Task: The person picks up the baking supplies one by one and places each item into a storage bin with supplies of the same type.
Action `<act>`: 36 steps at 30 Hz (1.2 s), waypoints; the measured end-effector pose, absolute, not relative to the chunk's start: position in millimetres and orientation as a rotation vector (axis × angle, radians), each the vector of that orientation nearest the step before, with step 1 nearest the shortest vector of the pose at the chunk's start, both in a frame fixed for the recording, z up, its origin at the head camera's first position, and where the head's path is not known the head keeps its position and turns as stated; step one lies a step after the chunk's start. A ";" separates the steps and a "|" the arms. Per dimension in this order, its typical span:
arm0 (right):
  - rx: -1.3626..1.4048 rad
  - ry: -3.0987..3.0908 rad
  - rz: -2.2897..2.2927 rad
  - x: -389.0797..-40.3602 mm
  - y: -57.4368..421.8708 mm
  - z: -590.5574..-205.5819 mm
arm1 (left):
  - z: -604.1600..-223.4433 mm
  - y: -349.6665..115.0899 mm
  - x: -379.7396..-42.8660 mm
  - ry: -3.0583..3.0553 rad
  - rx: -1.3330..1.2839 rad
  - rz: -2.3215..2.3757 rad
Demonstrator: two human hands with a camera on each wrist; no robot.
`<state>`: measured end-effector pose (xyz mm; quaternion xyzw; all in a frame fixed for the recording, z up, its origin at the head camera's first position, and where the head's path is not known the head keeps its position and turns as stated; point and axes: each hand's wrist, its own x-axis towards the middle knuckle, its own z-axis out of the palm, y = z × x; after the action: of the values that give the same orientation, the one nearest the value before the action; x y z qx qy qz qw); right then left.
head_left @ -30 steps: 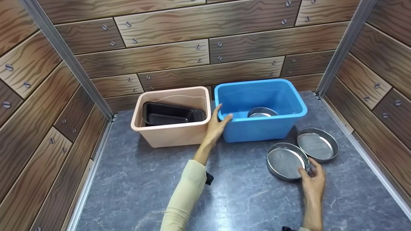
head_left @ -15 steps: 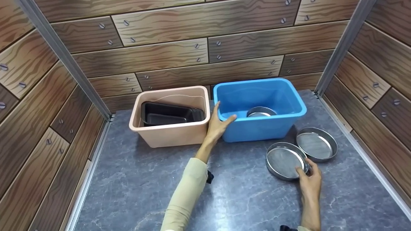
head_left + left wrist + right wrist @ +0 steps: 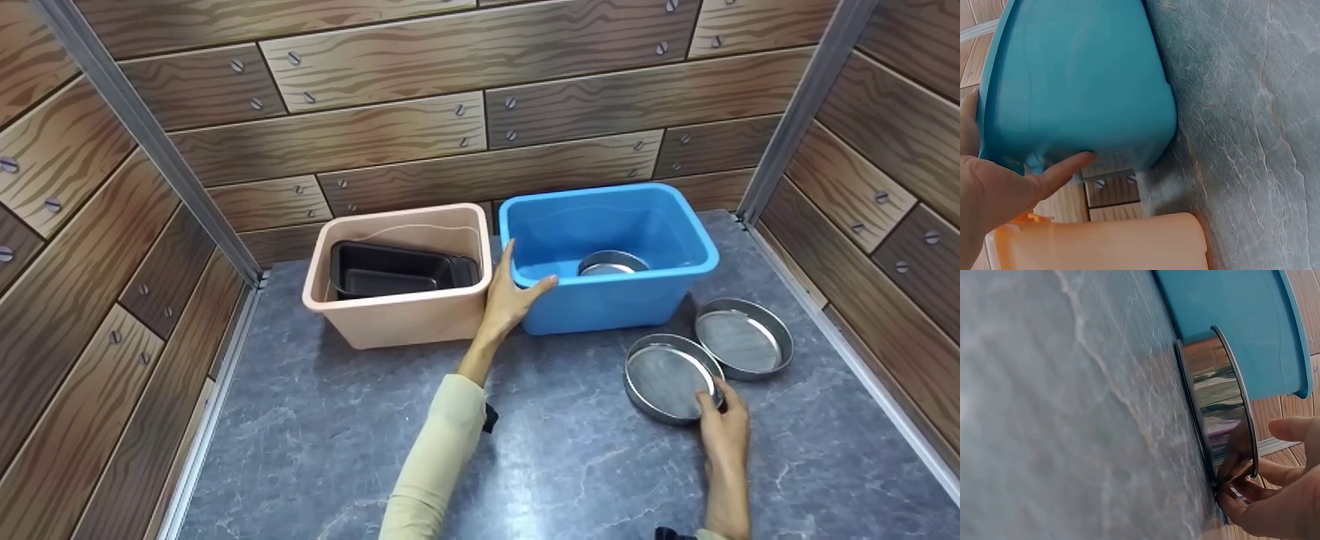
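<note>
In the head view my left hand (image 3: pixel 508 301) spans the near left corner of a blue plastic bin (image 3: pixel 600 304), fingers along its left rim. In the left wrist view the straight thumb (image 3: pixel 1067 171) lies along the bin's outer wall. My right hand (image 3: pixel 725 431) holds the near right edge of a round metal sieve (image 3: pixel 664 379) on the tabletop. Its thumb is over the rim and its fingers are low on the outer wall (image 3: pixel 1216 394). A second round sieve (image 3: pixel 739 339) lies right beside it, and another (image 3: pixel 611 262) sits inside the blue bin.
A beige bin (image 3: pixel 412 322) stands left of the blue one, with several black rectangular pans (image 3: pixel 390 266) nested in it. The marbled grey tabletop (image 3: pixel 315 442) is bounded by wood-patterned walls (image 3: pixel 405 150) at the back and both sides.
My left thumb has slid slightly right along the front of the blue bin. My right hand has shifted a little left, closer over the sieve's rim. The sieves and bins stay in place.
</note>
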<state>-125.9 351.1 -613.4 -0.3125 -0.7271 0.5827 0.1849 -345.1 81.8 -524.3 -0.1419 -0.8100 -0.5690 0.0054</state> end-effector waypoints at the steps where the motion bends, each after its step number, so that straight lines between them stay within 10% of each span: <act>1: -0.883 -2.068 1.636 -125.8 351.2 -612.8 | -524.2 81.7 -344.9 -2.536 -0.445 -1.777; 36: -0.746 -2.024 1.621 -124.6 345.5 -601.1 | -526.1 83.2 -344.1 -2.490 -0.435 -1.784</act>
<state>-124.6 345.5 -601.1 -0.2698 -0.7316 0.5862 0.2199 -344.1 83.2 -526.1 -0.1404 -0.8047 -0.5764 0.0240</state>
